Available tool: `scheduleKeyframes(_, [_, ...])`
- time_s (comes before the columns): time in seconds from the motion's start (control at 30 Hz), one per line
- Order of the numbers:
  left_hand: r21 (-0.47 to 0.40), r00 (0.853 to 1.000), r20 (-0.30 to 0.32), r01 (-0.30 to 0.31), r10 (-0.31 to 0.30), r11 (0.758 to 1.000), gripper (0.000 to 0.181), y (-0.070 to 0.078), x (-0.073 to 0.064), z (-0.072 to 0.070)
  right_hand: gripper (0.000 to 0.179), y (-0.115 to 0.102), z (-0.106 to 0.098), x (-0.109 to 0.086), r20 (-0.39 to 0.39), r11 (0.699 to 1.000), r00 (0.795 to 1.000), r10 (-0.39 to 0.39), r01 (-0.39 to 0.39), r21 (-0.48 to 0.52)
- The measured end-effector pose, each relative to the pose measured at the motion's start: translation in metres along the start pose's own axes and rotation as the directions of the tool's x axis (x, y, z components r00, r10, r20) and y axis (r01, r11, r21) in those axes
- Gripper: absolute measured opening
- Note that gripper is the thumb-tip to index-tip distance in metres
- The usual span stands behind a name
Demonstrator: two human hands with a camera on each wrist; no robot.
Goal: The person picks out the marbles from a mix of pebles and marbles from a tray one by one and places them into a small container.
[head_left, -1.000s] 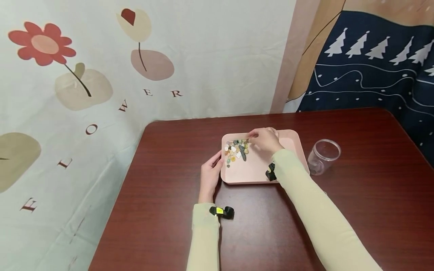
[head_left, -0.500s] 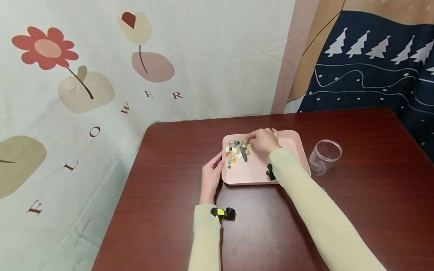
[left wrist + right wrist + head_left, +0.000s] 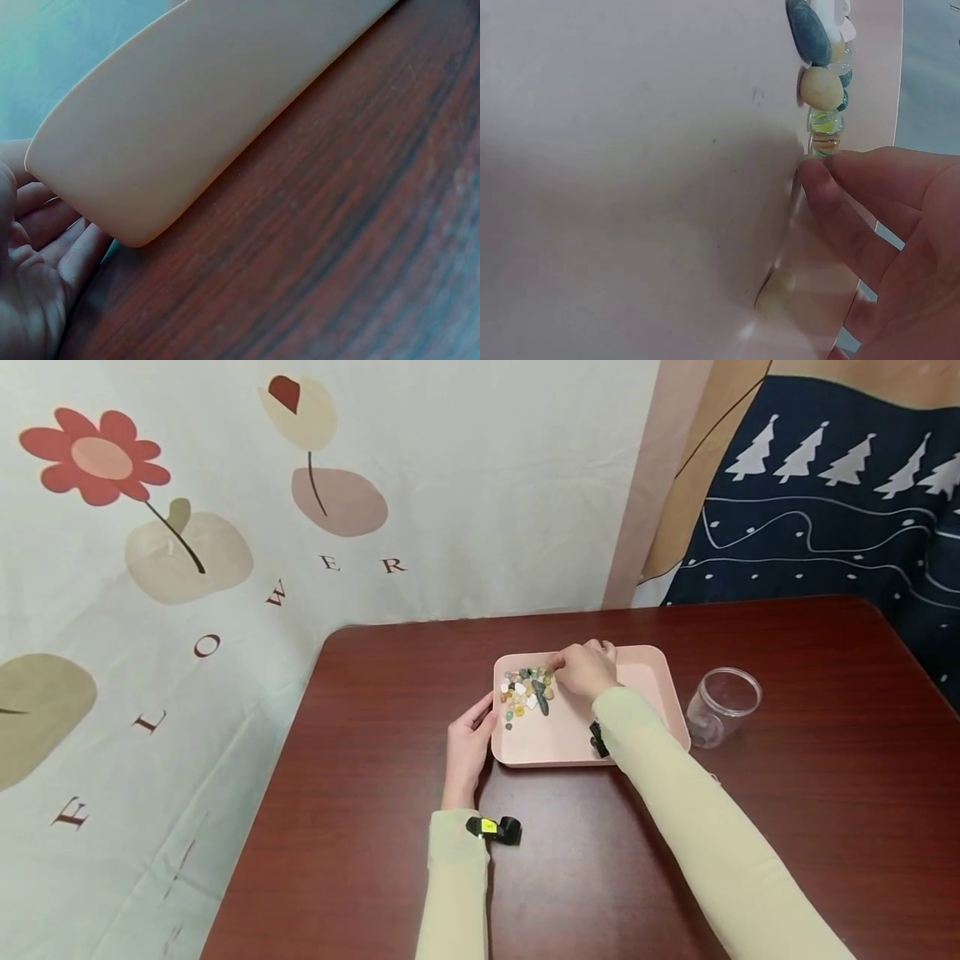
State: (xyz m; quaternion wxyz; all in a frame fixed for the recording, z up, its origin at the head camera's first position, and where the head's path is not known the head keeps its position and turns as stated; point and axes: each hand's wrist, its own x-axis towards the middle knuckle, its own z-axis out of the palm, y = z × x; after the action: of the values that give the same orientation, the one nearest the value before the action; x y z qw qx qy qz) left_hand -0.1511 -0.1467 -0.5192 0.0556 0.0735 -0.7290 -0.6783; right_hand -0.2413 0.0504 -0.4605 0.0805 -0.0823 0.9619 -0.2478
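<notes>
The pink tray (image 3: 555,745) lies on the table with a cluster of small stones and glass marbles at its left. At the tray's left end my left hand (image 3: 467,747) grips the wall, thumb at the rim and fingers along the outside. My right hand (image 3: 587,670) reaches into the tray, to the right of the cluster. Its thumb and finger pinch at a striped marble (image 3: 825,144) in the right wrist view. Beside that sit a yellow-green marble (image 3: 823,121), a cream stone (image 3: 822,88) and a dark oval stone (image 3: 810,31). A pale stone (image 3: 775,291) lies apart below the fingers.
A clear jar (image 3: 722,702) stands just right of the tray. Dark red wood of the table (image 3: 360,760) surrounds both. A white flower-printed cloth (image 3: 465,485) hangs behind, and a navy tree-printed cloth (image 3: 810,527) hangs at right.
Both hands keep nearly the same places. The right fingers stay at the edge of the cluster. The head view shifts slightly.
</notes>
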Motion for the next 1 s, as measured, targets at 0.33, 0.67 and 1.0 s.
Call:
scheduleKeyframes(0.33, [-0.013, 1.000, 0.010, 0.005, -0.005, 1.000, 0.032, 0.001, -0.001, 0.001, 0.024, 0.008, -0.004, -0.001, 0.016, 0.999, 0.999, -0.034, 0.034, -0.007])
scheduleKeyframes(0.67, [-0.004, 1.000, 0.005, 0.010, -0.010, 1.000, 0.031, 0.001, 0.001, 0.001, 0.023, 0.014, -0.009, 0.001, 0.005, 0.999, 0.999, -0.051, 0.051, -0.013])
scheduleKeyframes(1.0, [-0.022, 0.999, 0.042, 0.012, -0.011, 1.000, 0.034, 0.028, -0.010, 0.002, 0.018, 0.015, -0.007, 0.001, -0.005, 0.998, 0.999, -0.036, 0.035, -0.053])
